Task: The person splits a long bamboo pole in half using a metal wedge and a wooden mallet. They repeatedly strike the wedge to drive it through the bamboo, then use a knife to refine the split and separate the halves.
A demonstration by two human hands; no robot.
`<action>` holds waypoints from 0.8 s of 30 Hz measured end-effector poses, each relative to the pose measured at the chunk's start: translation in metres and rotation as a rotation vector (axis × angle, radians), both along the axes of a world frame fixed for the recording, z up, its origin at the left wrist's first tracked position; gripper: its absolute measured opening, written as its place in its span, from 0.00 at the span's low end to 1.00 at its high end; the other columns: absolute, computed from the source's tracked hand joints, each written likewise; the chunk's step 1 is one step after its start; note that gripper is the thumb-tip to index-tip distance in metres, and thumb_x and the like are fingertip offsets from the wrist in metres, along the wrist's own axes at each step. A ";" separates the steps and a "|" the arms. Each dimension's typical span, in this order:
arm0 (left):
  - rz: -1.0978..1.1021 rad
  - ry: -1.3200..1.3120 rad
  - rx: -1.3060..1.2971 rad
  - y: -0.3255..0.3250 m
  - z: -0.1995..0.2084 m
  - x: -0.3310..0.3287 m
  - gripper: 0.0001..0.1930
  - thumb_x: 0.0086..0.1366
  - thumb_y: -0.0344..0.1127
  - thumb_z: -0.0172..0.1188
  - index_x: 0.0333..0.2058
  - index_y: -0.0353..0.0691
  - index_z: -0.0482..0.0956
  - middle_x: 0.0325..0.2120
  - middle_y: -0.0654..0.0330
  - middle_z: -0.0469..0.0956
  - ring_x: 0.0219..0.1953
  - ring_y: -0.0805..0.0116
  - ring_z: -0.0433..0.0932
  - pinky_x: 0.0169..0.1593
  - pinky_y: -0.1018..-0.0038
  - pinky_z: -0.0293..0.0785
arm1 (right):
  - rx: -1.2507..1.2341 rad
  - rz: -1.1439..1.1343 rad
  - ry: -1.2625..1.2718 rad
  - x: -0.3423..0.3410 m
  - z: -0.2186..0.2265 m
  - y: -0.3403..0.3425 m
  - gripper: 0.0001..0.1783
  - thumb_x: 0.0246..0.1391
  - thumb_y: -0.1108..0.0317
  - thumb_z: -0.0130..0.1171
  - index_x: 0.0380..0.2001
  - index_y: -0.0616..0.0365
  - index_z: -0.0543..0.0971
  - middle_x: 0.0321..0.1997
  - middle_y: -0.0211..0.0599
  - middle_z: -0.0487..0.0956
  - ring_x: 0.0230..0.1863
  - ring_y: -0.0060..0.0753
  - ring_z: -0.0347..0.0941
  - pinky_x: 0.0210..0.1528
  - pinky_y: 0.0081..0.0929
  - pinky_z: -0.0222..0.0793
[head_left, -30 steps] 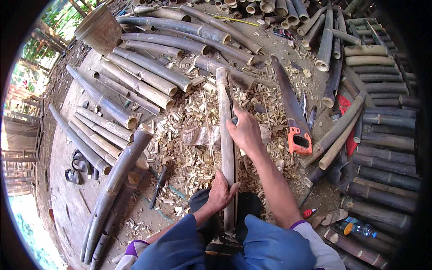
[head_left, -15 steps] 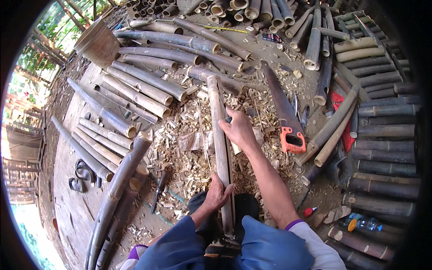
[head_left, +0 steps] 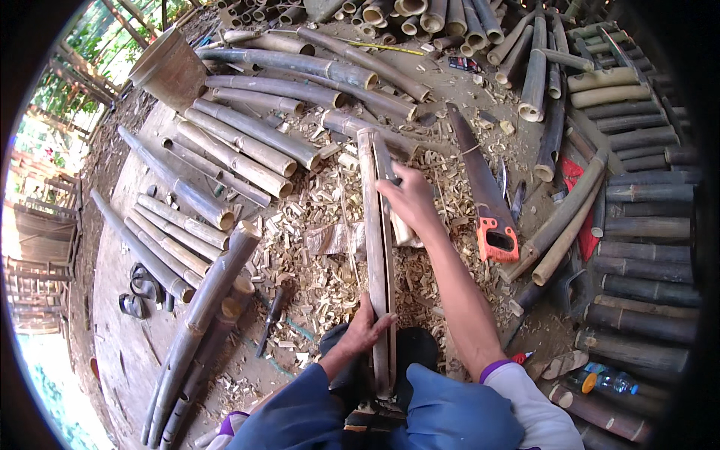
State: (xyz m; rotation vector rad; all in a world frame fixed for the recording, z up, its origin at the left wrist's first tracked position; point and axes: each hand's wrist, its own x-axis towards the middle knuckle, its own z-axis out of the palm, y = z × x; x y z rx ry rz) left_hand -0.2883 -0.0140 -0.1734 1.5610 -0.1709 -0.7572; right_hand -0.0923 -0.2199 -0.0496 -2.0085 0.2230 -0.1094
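A long bamboo length (head_left: 372, 225) stands tilted between my knees, its lower end by my dark footwear. My left hand (head_left: 361, 331) is closed round its lower part, thumb lying across the front. Along the right side of the bamboo runs a dark lengthwise gap, with a narrow strip (head_left: 383, 157) standing off near the top. My right hand (head_left: 409, 199) is closed beside the upper part. A small dark piece shows by its thumb; most of what it grips is hidden. A pale piece of wood (head_left: 401, 231) shows just below this hand.
Wood chips (head_left: 315, 292) cover the ground around the bamboo. A handsaw (head_left: 484, 187) with an orange handle lies to the right, a dark-handled tool (head_left: 274, 315) to the left. Cut bamboo lengths (head_left: 247, 157) lie left and far; a bamboo stack (head_left: 645, 262) lines the right. A bucket (head_left: 171, 71) stands far left.
My right hand has moved slightly up along the bamboo. The gap down the bamboo's right side looks wider, and the strip stands off more. My left hand keeps its hold.
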 end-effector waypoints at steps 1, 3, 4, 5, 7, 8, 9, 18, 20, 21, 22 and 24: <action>-0.036 0.042 -0.025 -0.001 0.017 0.007 0.37 0.71 0.48 0.66 0.62 0.29 0.55 0.52 0.49 0.72 0.58 0.64 0.69 0.65 0.65 0.66 | 0.260 -0.020 0.019 -0.019 -0.016 -0.013 0.21 0.59 0.65 0.63 0.52 0.68 0.81 0.38 0.43 0.84 0.28 0.29 0.81 0.30 0.30 0.80; -0.009 0.134 -0.029 0.019 0.010 0.009 0.40 0.69 0.47 0.69 0.69 0.33 0.58 0.57 0.54 0.72 0.60 0.64 0.70 0.65 0.64 0.67 | 0.593 -0.001 0.133 -0.063 0.007 0.003 0.15 0.63 0.67 0.60 0.49 0.63 0.80 0.33 0.36 0.81 0.27 0.24 0.80 0.24 0.25 0.76; -0.015 0.163 -0.040 0.017 0.013 0.010 0.39 0.68 0.46 0.69 0.68 0.34 0.60 0.57 0.54 0.73 0.59 0.65 0.70 0.65 0.64 0.67 | 0.647 -0.051 0.124 -0.087 0.006 0.000 0.13 0.65 0.67 0.59 0.48 0.63 0.79 0.31 0.34 0.80 0.26 0.23 0.79 0.22 0.23 0.75; 0.001 0.201 -0.024 0.017 0.019 0.011 0.39 0.68 0.46 0.70 0.68 0.33 0.61 0.56 0.53 0.74 0.59 0.65 0.71 0.65 0.64 0.68 | 0.686 -0.056 0.156 -0.110 0.009 0.002 0.13 0.65 0.66 0.59 0.48 0.63 0.79 0.32 0.34 0.80 0.26 0.23 0.79 0.23 0.24 0.75; 0.000 0.158 -0.068 0.014 0.014 0.014 0.37 0.68 0.42 0.70 0.68 0.34 0.62 0.56 0.55 0.75 0.57 0.66 0.73 0.62 0.66 0.71 | 0.686 -0.068 0.212 -0.149 0.021 0.004 0.13 0.64 0.65 0.61 0.46 0.62 0.78 0.32 0.33 0.80 0.26 0.22 0.78 0.24 0.23 0.75; 0.003 0.176 -0.090 0.013 0.012 0.013 0.37 0.67 0.41 0.70 0.68 0.34 0.62 0.55 0.55 0.76 0.57 0.67 0.74 0.61 0.66 0.73 | 0.653 -0.037 0.214 -0.168 0.018 0.004 0.12 0.64 0.66 0.63 0.45 0.61 0.77 0.31 0.31 0.79 0.26 0.20 0.78 0.24 0.22 0.74; 0.012 0.139 -0.095 0.012 0.009 0.011 0.37 0.67 0.39 0.70 0.68 0.35 0.62 0.55 0.55 0.77 0.56 0.68 0.75 0.60 0.66 0.74 | 0.625 -0.029 0.244 -0.188 0.019 0.007 0.12 0.63 0.67 0.63 0.45 0.61 0.77 0.31 0.30 0.78 0.26 0.19 0.77 0.24 0.21 0.74; 0.022 0.160 0.015 0.011 0.015 0.011 0.31 0.67 0.40 0.71 0.63 0.32 0.70 0.51 0.57 0.80 0.52 0.69 0.77 0.58 0.69 0.74 | 0.339 0.070 0.421 -0.266 -0.005 0.020 0.24 0.59 0.67 0.65 0.56 0.66 0.77 0.31 0.37 0.79 0.30 0.26 0.76 0.35 0.30 0.75; 0.027 0.181 0.008 0.011 0.018 0.012 0.31 0.67 0.39 0.71 0.63 0.33 0.70 0.51 0.57 0.80 0.52 0.70 0.77 0.57 0.69 0.74 | 0.249 0.097 0.367 -0.271 -0.009 0.021 0.33 0.56 0.66 0.66 0.64 0.65 0.74 0.33 0.45 0.80 0.34 0.34 0.78 0.42 0.34 0.75; 0.022 0.194 0.016 0.011 0.020 0.012 0.31 0.68 0.40 0.70 0.63 0.33 0.70 0.51 0.57 0.80 0.52 0.70 0.76 0.57 0.69 0.74 | 0.245 0.109 0.366 -0.273 -0.009 0.021 0.33 0.56 0.66 0.67 0.64 0.65 0.74 0.34 0.46 0.80 0.35 0.35 0.78 0.42 0.34 0.75; 0.027 0.188 0.018 0.011 0.020 0.011 0.31 0.68 0.40 0.70 0.63 0.33 0.70 0.51 0.56 0.80 0.52 0.70 0.76 0.57 0.69 0.74 | 0.240 0.124 0.364 -0.274 -0.010 0.021 0.34 0.55 0.66 0.67 0.65 0.65 0.74 0.35 0.47 0.80 0.35 0.36 0.79 0.43 0.35 0.75; 0.035 0.176 0.020 0.011 0.016 0.010 0.31 0.68 0.40 0.70 0.63 0.32 0.70 0.51 0.56 0.80 0.52 0.69 0.76 0.58 0.68 0.73 | 0.205 0.139 0.333 -0.276 -0.014 0.020 0.35 0.55 0.66 0.67 0.65 0.64 0.73 0.35 0.48 0.80 0.36 0.37 0.79 0.44 0.34 0.75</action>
